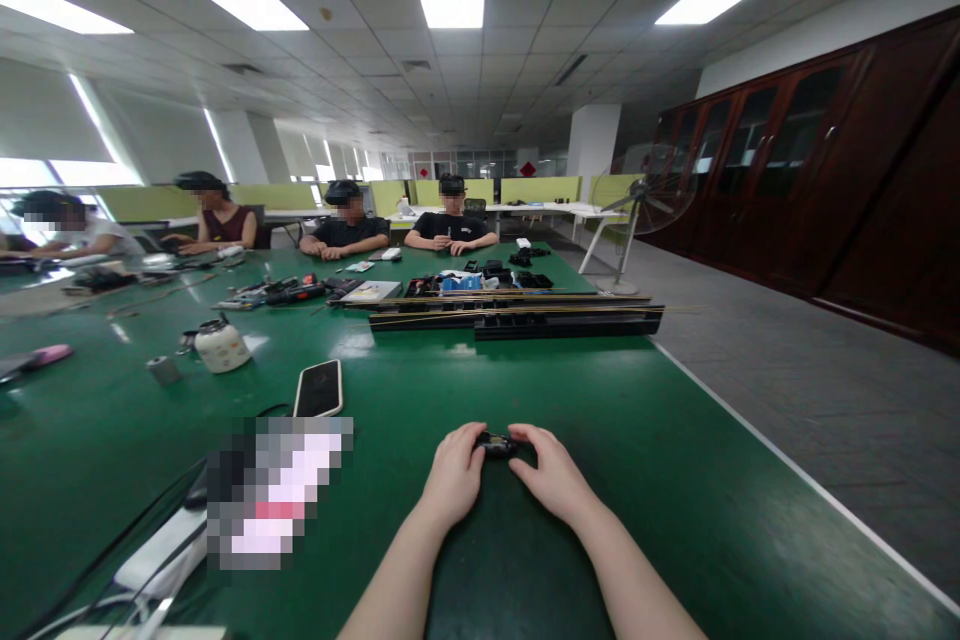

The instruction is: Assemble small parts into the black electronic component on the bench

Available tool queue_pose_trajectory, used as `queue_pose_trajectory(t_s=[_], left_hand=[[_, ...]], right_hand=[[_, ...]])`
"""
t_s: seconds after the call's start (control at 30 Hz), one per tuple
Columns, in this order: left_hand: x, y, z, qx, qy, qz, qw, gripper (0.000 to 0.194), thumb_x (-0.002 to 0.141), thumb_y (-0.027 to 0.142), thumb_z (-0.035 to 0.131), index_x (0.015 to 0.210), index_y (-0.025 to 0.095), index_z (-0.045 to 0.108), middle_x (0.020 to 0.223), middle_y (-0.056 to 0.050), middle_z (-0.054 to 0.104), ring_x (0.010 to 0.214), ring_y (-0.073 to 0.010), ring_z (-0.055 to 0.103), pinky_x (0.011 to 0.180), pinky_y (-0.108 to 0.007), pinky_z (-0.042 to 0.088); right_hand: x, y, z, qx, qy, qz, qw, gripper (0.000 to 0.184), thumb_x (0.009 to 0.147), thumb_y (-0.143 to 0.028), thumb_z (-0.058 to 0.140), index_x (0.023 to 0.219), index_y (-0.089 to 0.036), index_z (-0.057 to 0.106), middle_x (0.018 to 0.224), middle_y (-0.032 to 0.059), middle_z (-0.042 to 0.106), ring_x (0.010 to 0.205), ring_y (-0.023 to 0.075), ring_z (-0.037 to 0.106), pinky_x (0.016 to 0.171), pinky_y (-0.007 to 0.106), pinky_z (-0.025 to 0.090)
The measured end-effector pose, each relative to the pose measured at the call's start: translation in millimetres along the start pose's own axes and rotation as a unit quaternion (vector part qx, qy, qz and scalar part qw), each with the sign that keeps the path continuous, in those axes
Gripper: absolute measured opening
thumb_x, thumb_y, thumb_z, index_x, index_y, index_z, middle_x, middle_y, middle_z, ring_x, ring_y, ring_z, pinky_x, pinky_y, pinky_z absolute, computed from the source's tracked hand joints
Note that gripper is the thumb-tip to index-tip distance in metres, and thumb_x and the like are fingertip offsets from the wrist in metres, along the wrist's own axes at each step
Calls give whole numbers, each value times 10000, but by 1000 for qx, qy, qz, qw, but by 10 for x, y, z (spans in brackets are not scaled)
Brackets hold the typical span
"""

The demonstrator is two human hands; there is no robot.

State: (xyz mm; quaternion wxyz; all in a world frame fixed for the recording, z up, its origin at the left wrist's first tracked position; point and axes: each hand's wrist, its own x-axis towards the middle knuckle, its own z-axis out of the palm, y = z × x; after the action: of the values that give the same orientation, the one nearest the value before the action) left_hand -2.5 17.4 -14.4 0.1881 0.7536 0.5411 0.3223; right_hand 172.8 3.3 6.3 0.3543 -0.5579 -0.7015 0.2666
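Observation:
A small black rounded object with a lighter patch on top sits between my two hands, at or just above the green tabletop; its exact kind is too small to make out. My left hand grips its left end, thumb nearer me and curved fingers at the far side. At the right end my right hand holds it in much the same way, thumb and forefinger bent round it. The fingertips partly cover both ends.
Long black rails with thin rods lie across the green table. Left of my hands are a phone, a white power strip with cables and a white jar. Several people sit beyond; a fan stands right.

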Motion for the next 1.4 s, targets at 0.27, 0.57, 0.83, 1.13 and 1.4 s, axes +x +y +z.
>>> queue_pose_trajectory(t_s=[0.27,0.57,0.83,1.13,1.4], left_hand=[[-3,-3,1,-14,9,4,1000,334,820,156,427,1120,178,573,1157,-84,601,1105,-208,511,984,-371,374],[-7,23,-21,-15,6,-1,1000,334,819,173,426,1118,179,575,1152,-83,603,1101,-212,512,980,-373,372],[-2,40,-27,-12,-3,-4,1000,338,817,170,427,1121,163,575,1154,-89,601,1098,-212,511,979,-358,371],[-11,33,-29,-12,-1,-4,1000,335,819,169,428,1120,176,574,1164,-81,598,1109,-209,504,988,-361,365],[-10,28,-29,-15,4,-3,1000,328,823,168,423,1111,186,579,1158,-77,601,1108,-212,506,989,-371,365]], right_hand=[[0,-22,-22,6,-2,15,1000,396,685,-140,581,1079,-177,594,1074,85,640,1009,194,592,956,334,417],[-2,-32,-29,7,-1,16,1000,381,689,-143,577,1069,-159,606,1070,95,642,1003,197,593,951,334,421],[-1,-47,-38,-3,-7,11,1000,360,691,-140,569,1048,-150,616,1057,98,652,1000,200,591,944,341,423],[-1,-39,-38,-11,-7,9,1000,346,698,-149,566,1039,-165,619,1050,84,654,1004,197,585,943,340,420],[-6,-46,-45,-9,-5,11,1000,330,696,-158,570,1019,-187,630,1040,67,660,1006,200,592,943,338,424]])
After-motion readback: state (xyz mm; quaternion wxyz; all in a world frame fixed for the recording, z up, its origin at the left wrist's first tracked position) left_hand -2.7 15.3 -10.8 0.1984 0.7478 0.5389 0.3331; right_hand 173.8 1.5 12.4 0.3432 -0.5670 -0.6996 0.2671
